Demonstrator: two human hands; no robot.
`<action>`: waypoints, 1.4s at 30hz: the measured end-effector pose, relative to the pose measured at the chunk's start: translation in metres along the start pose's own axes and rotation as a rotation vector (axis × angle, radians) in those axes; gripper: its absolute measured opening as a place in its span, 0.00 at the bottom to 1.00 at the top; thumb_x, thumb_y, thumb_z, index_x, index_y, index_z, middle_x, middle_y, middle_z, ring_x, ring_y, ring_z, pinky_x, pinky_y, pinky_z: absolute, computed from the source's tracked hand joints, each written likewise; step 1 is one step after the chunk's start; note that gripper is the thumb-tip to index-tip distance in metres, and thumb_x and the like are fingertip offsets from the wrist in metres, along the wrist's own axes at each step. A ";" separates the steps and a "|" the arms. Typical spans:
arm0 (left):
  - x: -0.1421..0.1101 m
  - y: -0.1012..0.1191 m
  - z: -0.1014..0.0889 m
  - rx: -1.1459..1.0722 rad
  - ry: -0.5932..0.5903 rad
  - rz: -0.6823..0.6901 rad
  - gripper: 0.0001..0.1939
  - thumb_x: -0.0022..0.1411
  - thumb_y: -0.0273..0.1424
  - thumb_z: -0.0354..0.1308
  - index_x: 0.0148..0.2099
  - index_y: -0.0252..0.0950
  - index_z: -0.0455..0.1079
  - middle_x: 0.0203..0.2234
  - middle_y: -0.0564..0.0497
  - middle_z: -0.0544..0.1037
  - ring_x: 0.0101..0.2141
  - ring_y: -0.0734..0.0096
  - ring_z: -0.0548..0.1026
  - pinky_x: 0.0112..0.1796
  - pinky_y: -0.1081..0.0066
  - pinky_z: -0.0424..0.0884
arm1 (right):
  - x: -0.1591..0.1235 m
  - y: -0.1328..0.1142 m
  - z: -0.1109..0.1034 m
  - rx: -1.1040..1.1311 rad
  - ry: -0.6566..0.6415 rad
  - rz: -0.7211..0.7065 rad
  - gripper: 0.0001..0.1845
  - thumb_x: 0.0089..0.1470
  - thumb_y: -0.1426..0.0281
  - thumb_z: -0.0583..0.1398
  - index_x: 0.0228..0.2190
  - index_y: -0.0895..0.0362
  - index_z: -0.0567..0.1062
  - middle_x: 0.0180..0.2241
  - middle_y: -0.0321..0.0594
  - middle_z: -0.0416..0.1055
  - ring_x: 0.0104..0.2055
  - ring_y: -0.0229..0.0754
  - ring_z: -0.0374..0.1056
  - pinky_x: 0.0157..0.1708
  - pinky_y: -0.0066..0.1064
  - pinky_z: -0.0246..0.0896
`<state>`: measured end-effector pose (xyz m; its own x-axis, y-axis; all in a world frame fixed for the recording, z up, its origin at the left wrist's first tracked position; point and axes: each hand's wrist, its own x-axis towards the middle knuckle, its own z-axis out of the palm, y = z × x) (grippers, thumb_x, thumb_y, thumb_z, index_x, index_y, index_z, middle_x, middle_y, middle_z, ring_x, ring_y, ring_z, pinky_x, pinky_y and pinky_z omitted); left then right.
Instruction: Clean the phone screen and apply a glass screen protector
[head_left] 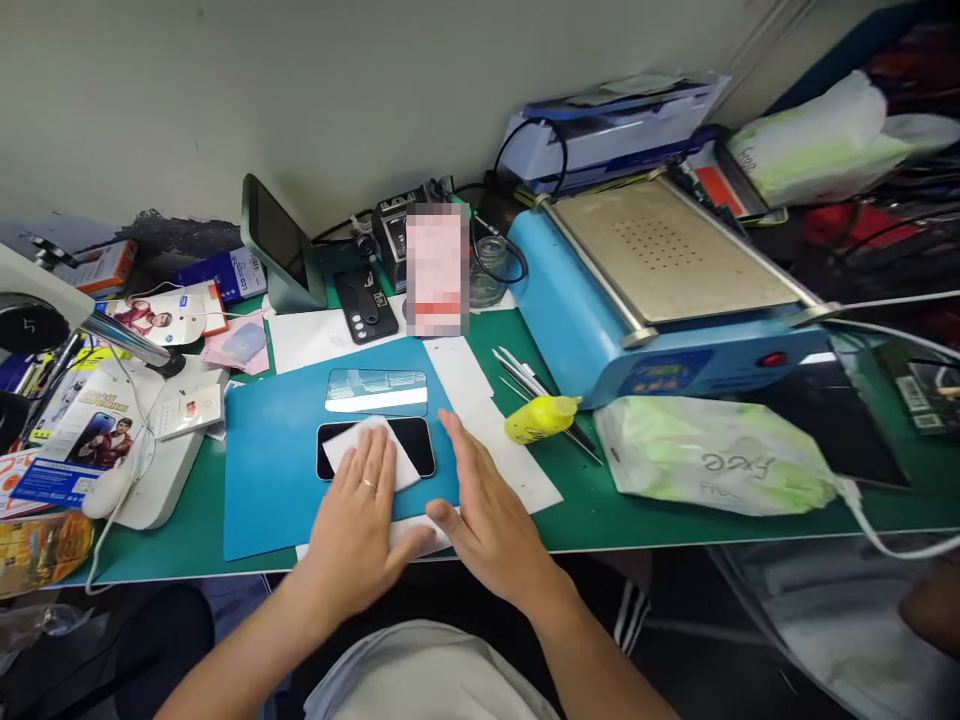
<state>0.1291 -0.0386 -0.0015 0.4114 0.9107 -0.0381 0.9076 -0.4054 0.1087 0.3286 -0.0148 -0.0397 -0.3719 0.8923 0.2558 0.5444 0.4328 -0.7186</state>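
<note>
Pressing a white wipe flat on the phone w/ left hand fingers together, right hand flat beside it, fingers loosely spread, on the blue mat; glass phone looks slippery, fragile, so hold by edges.

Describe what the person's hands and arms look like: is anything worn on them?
Both forearms are bare, with no sleeves, gloves or watch in view. The left hand wears a thin plain ring on one finger. The right hand wears nothing that shows.
</note>
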 end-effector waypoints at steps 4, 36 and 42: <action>0.013 0.012 -0.001 -0.022 -0.062 0.074 0.46 0.75 0.55 0.41 0.77 0.24 0.38 0.75 0.33 0.44 0.74 0.45 0.43 0.70 0.48 0.55 | -0.001 -0.001 -0.003 0.029 -0.012 0.005 0.48 0.66 0.41 0.43 0.73 0.49 0.27 0.76 0.52 0.43 0.76 0.54 0.45 0.69 0.54 0.57; 0.014 0.029 -0.001 -0.056 -0.069 -0.010 0.38 0.79 0.47 0.38 0.76 0.22 0.44 0.75 0.37 0.43 0.75 0.52 0.42 0.72 0.52 0.50 | -0.006 0.009 -0.006 0.161 -0.036 0.075 0.45 0.64 0.39 0.39 0.74 0.46 0.42 0.74 0.46 0.51 0.75 0.52 0.49 0.70 0.51 0.55; 0.005 0.015 -0.005 -0.109 -0.104 0.031 0.37 0.78 0.48 0.41 0.76 0.26 0.47 0.75 0.39 0.47 0.74 0.54 0.46 0.71 0.56 0.54 | -0.005 0.007 -0.003 0.057 -0.047 0.038 0.42 0.67 0.42 0.42 0.74 0.44 0.41 0.71 0.45 0.58 0.74 0.51 0.53 0.69 0.52 0.58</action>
<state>0.1449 -0.0395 0.0049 0.4504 0.8825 -0.1356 0.8824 -0.4169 0.2181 0.3364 -0.0157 -0.0433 -0.3872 0.9005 0.1979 0.5160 0.3896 -0.7629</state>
